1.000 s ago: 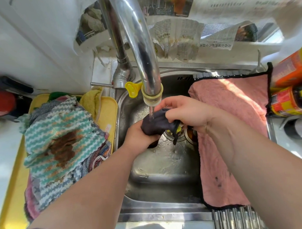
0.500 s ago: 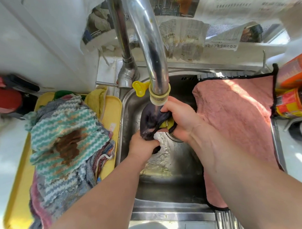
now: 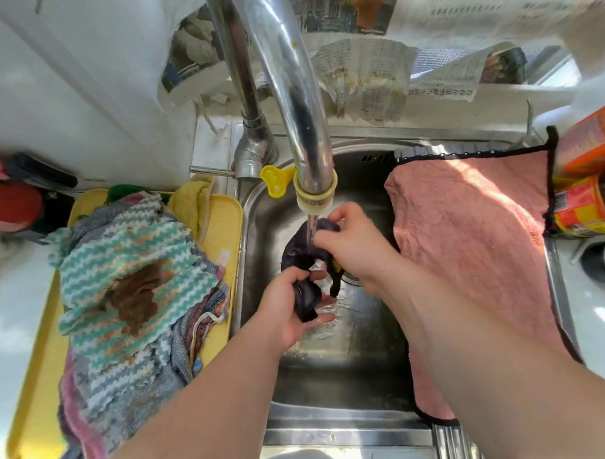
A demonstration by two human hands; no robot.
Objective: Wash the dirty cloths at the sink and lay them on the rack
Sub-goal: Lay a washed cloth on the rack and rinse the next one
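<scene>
A small dark purple cloth [image 3: 305,291] hangs wet under the running tap [image 3: 301,133], over the steel sink [image 3: 340,365]. My left hand [image 3: 290,308] grips its lower end from below. My right hand [image 3: 349,241] pinches its upper end right beside the water stream. A pile of dirty cloths, topped by a green-and-white striped cloth [image 3: 131,269] with a brown stain, lies on the yellow tray [image 3: 36,403] at the left. A pink cloth [image 3: 473,244] is spread over the rack [image 3: 452,444] across the sink's right side.
A yellow valve handle [image 3: 273,178] sticks out beside the spout. Orange and red containers [image 3: 587,185] stand at the right edge. A red object [image 3: 8,205] sits at the far left. Newspaper [image 3: 364,79] covers the ledge behind the sink.
My hands have pulled apart along the cloth: the right one rose to the stream, the left one dropped lower and turned palm up. The cloth is now stretched out under the water.
</scene>
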